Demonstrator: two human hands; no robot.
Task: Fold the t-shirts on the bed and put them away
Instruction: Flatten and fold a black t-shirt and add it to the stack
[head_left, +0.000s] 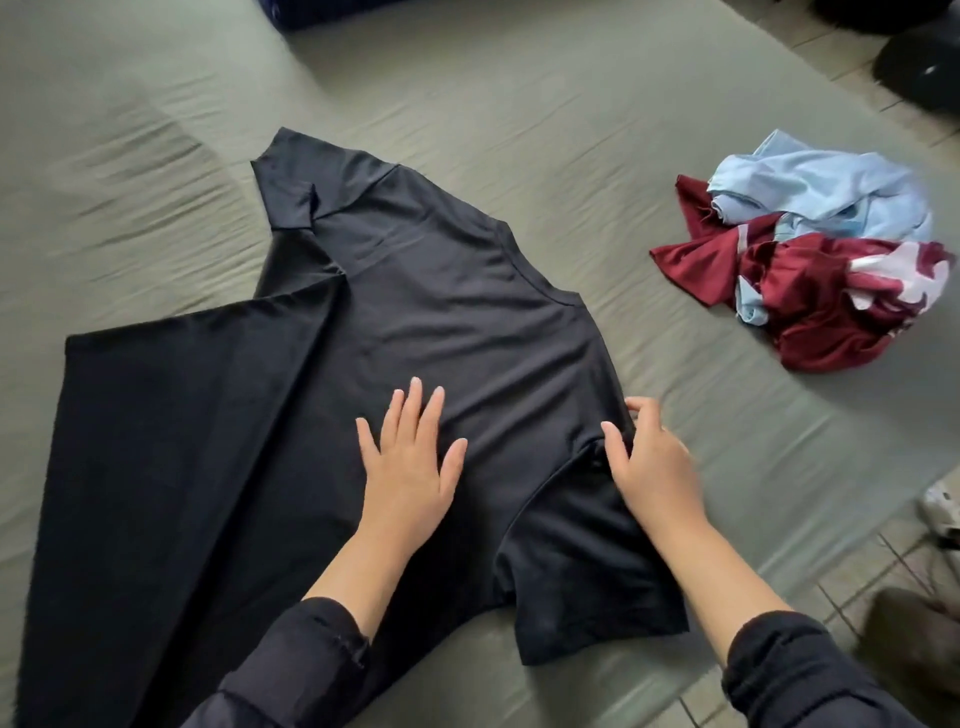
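Head view looks down on a black t-shirt (374, 332) spread over the grey-green bed (519, 104), its hem running off toward eight o'clock and its collar toward one o'clock. The left hand (410, 457) lies flat on the chest of the shirt, fingers straight and spread, probably to pin the cloth so it does not slide. At three o'clock from it, a short way apart, the right hand (649, 462) rests at the seam where the near sleeve (582, 561) joins the body; its fingers curl at the edge of the cloth (whether they truly pinch it I cannot tell). That grip looks meant for turning the sleeve inward as the first fold. The far sleeve (296, 192), at eleven o'clock, lies rumpled. Toward two o'clock waits a heap of unfolded shirts (810, 260), maroon and pale blue, well apart from the black one. Folding has barely begun.
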